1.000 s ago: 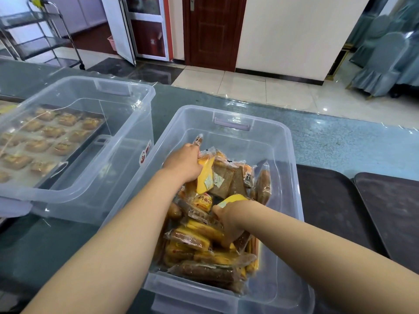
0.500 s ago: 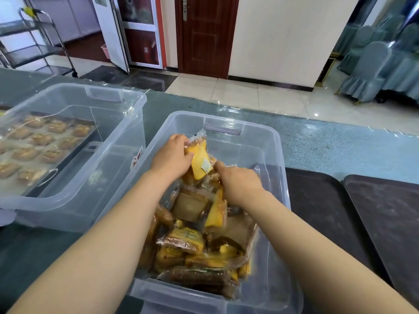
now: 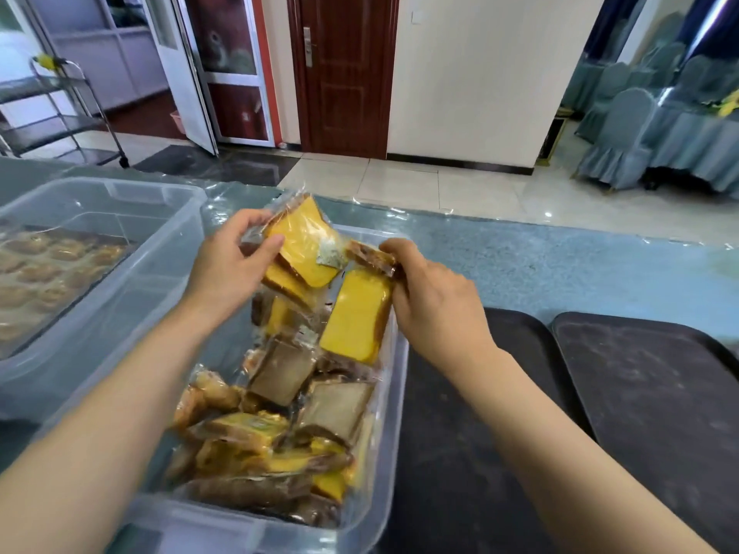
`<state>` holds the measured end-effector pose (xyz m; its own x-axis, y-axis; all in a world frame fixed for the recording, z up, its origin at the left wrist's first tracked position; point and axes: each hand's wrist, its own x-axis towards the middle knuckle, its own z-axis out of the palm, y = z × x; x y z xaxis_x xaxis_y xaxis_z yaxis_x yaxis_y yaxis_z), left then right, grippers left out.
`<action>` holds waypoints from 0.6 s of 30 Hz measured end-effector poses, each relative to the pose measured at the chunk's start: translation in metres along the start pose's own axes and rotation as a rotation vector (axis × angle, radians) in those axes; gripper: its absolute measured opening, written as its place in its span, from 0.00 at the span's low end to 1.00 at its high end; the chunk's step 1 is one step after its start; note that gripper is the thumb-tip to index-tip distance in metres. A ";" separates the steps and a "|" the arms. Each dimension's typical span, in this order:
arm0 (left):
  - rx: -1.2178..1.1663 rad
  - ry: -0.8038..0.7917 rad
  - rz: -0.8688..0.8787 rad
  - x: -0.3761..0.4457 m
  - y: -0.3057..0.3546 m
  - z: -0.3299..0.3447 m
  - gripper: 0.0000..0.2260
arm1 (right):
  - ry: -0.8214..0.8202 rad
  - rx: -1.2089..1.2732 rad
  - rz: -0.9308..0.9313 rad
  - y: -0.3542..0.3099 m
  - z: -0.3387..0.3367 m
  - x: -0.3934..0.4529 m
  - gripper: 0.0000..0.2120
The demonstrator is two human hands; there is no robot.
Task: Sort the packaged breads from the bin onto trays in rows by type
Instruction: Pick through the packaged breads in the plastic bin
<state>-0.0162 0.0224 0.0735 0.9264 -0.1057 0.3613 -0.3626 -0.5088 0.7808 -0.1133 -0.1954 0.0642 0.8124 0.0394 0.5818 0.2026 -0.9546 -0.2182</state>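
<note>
Left hand point(image 3: 230, 269): raised above the bin, thumb and fingers pinching a yellow bread packet point(image 3: 308, 243) by its left edge.
Right hand point(image 3: 434, 305): fingers curled round a second yellow packet point(image 3: 357, 315), held upright over the bin's right side.
Clear bin point(image 3: 384, 453): on the table, partly filled with wrapped breads point(image 3: 280, 429), yellow and brown mixed.
Dark trays point(image 3: 656, 393): two, side by side, just right of the bin.
Second clear bin point(image 3: 100, 313): at left; rows of breads visible through its wall.
</note>
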 end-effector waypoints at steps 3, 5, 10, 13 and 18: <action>-0.115 0.046 0.021 -0.014 0.042 0.020 0.10 | -0.030 0.078 0.031 0.035 -0.023 -0.013 0.19; -0.160 0.077 0.039 -0.024 0.070 0.036 0.09 | -0.025 0.140 0.071 0.061 -0.043 -0.025 0.20; -0.218 0.054 0.061 -0.067 0.125 0.086 0.08 | -0.055 0.337 0.237 0.138 -0.082 -0.084 0.20; -0.198 -0.011 0.038 -0.103 0.130 0.133 0.08 | -0.126 0.380 0.341 0.179 -0.086 -0.132 0.19; -0.180 -0.122 -0.113 -0.174 0.099 0.209 0.09 | -0.256 0.412 0.541 0.221 -0.064 -0.209 0.16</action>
<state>-0.1924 -0.1879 -0.0189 0.9636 -0.1642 0.2108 -0.2578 -0.3639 0.8951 -0.2736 -0.4337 -0.0559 0.9494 -0.2909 0.1185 -0.1151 -0.6733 -0.7304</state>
